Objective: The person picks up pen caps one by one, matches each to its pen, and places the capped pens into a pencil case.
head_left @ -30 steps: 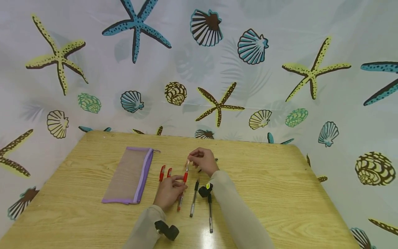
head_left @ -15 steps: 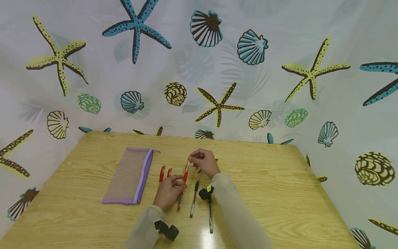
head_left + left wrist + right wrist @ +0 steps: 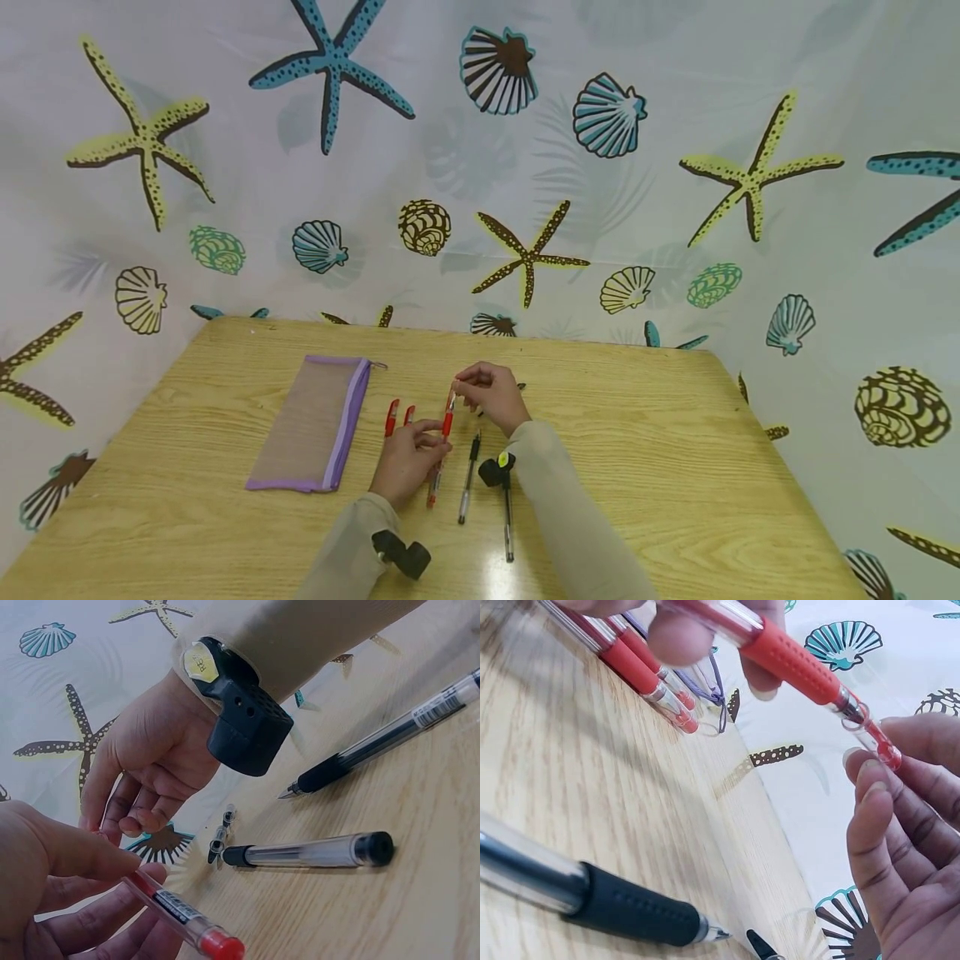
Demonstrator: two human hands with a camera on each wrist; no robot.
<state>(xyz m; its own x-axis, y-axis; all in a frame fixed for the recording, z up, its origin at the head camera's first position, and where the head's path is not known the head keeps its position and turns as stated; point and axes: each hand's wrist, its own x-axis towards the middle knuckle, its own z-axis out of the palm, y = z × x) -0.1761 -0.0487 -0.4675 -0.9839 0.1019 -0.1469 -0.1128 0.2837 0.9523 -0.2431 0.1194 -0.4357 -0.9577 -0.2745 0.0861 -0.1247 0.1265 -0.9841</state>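
The left hand (image 3: 405, 460) pinches a red pen (image 3: 791, 660), the right hand (image 3: 492, 397) its cap (image 3: 879, 742), maybe to keep both lined up.

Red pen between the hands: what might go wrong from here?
The right hand pinches the small clear cap, which could slip and drop. The red pen has its nib at the cap's mouth, so a crooked push or pull might smear ink. A black pen lies uncapped close by; anything brushing it might get marked.
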